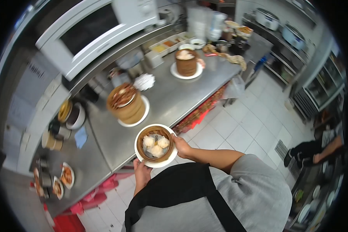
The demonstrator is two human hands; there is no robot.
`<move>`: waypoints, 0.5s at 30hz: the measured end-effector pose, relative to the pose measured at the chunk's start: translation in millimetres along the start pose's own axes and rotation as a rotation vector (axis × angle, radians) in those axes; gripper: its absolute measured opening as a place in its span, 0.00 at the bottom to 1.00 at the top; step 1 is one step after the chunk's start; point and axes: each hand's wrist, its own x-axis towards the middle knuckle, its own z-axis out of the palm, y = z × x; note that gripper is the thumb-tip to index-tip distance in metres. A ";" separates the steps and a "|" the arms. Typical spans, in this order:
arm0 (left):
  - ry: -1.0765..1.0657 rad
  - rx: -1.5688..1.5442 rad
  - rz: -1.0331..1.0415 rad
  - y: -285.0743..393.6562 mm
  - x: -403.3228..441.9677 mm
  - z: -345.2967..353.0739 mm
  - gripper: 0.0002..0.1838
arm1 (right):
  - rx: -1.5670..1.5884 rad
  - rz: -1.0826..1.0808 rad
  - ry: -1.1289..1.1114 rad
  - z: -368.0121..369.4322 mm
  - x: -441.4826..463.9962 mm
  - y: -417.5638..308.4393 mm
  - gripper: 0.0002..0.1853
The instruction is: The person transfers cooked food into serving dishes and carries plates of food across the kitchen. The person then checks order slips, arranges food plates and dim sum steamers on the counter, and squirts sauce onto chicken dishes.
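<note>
Between my hands, in front of my chest, is a white plate [169, 158] bearing a round bamboo steamer basket [140, 144]. Three pale dumplings [157, 149] sit inside the steamer on a lining. My left hand [142, 170] grips the plate's near rim, thumb on top. On the opposite side my right hand [181, 147] clasps the rim too. Fingers of both hands are partly hidden under the plate. Just beyond, on the steel counter, a larger stack of bamboo steamers [130, 110] rests on another white plate [144, 112].
Farther along the steel counter [154, 101] stands another steamer stack [186, 66] on a plate. A white microwave [100, 34] hangs above. Dishes of food [67, 176] lie at the left. Another person's arm [330, 150] shows at the right, over the tiled floor [236, 123].
</note>
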 end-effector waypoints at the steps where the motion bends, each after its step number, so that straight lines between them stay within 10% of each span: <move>1: -0.083 -0.036 -0.012 2.4 4.3 28.8 0.13 | 0.006 -0.014 -0.001 -15.5 -6.5 -19.5 0.24; 15: -0.217 -0.087 -0.100 -181.4 96.6 350.7 0.16 | -0.365 -0.266 0.288 -251.2 -48.9 -276.3 0.25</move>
